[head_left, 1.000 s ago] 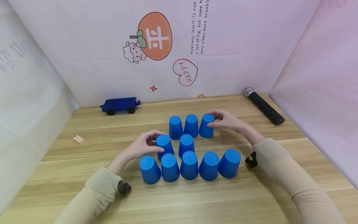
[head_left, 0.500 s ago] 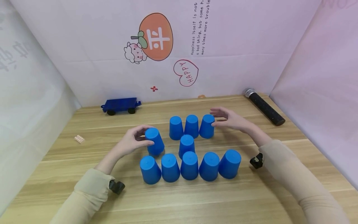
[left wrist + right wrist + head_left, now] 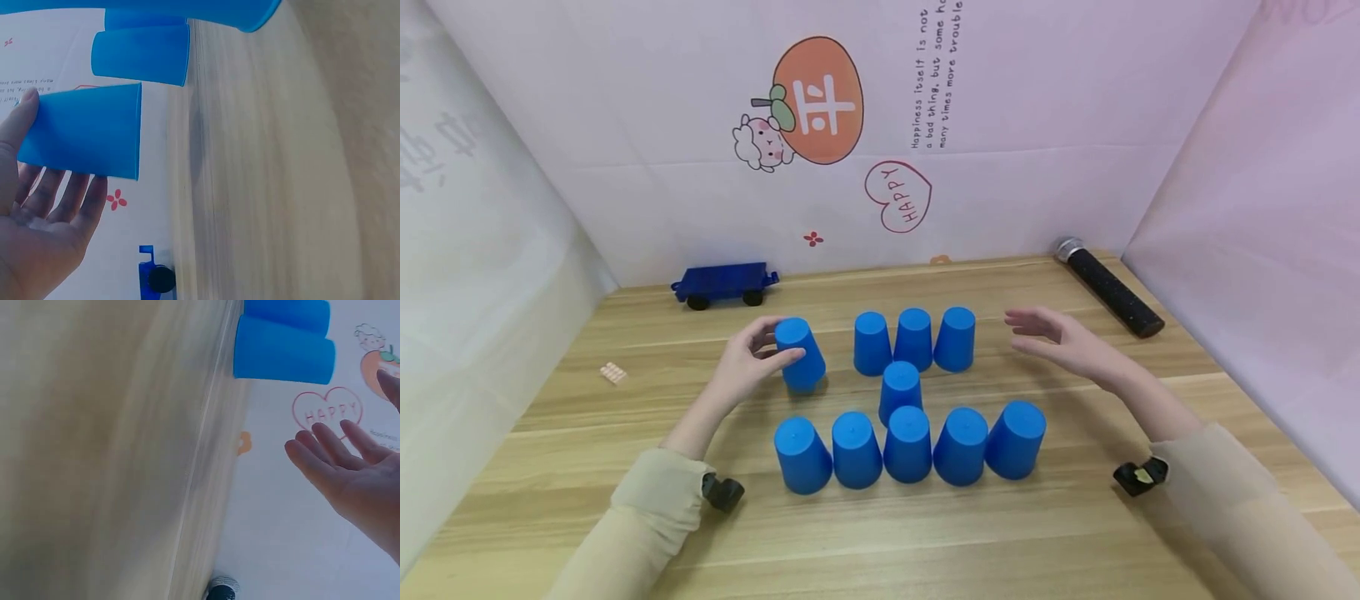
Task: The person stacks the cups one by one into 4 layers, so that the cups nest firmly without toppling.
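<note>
Red heart (image 3: pixel 898 197) reads "HAPPY"; left hand (image 3: pixel 747 362) grips a blue cup (image 3: pixel 805 365); right hand (image 3: pixel 1069 342) is loosely spread, empty.

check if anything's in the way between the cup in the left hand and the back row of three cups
Nothing visible: between the held cup and the back row's left cup there is only a gap. The single middle cup, just behind the front row, stands off that straight path.

Wood-grain table (image 3: pixel 925 542), upturned blue cups (image 3: pixel 908 446), cart (image 3: pixel 724 282), microphone (image 3: pixel 1108 287)
</note>
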### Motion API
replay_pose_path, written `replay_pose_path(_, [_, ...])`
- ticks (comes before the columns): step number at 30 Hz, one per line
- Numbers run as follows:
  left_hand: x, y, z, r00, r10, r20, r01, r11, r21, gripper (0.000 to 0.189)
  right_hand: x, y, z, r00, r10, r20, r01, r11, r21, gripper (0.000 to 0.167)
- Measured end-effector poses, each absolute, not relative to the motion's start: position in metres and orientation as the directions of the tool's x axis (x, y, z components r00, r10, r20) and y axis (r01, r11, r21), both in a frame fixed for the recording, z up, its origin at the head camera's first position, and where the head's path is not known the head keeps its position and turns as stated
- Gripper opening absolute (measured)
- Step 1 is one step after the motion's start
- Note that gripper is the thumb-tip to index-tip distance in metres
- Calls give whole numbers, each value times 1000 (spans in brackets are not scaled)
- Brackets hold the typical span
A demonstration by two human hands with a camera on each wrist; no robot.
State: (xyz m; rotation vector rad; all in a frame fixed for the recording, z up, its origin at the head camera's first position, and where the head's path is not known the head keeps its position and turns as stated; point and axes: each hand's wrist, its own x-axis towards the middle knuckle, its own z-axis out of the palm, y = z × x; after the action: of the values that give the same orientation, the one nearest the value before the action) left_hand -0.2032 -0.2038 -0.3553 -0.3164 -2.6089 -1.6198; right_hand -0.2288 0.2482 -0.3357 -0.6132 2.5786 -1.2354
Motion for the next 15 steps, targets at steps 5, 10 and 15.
replay_pose_path(5, [-211, -198, -359, -982, 111, 150, 183, 432, 883, 57, -204, 252, -332, -891, -453, -22, -271, 571, -775, 54])
replay_pose_path(10, [-217, -192, -363, -978, 119, 171, 205, 421, 883, 54, -183, 255, -331, -886, -463, -20, -271, 552, -788, 50])
replay_pose_path(15, [-221, -186, -369, -975, 145, 170, 215, 406, 888, 52, -164, 254, -332, -867, -497, -29, -287, 546, -787, 46])
